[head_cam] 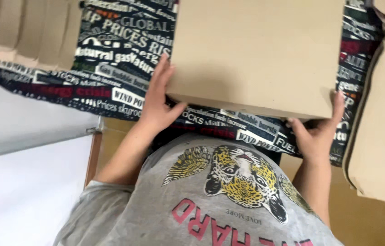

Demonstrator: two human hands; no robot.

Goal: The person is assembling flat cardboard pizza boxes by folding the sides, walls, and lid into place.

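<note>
**Cardboard piece, both hands on the near edge**

Cardboard [256, 54], flat and plain brown, sits in front of you on a dark cloth printed all over with text [119, 59], and you've got it by the two near corners. Your left hand [158, 102] is clamped on the near-left corner, fingers up along the side edge and thumb tucked under the front edge. Your right hand [317, 132] is closed on the near-right corner, fingers reaching up over the edge and thumb below it.

Handling-wise, I'd guess this thing is light and fairly stiff, but a wide flat sheet or box like that tends to flex or sag in the middle if you only pinch one side. Can't tell from here whether it's a single panel or a closed box. Corners are a decent grip; the surface looks dry and matte, so not slippery, though edges can crease if you squeeze hard.

Around it: more brown cardboard stacked at your right [383, 127], a row of folded cardboard pieces at top left [24, 32], and a white surface at lower left [24, 191]
</note>
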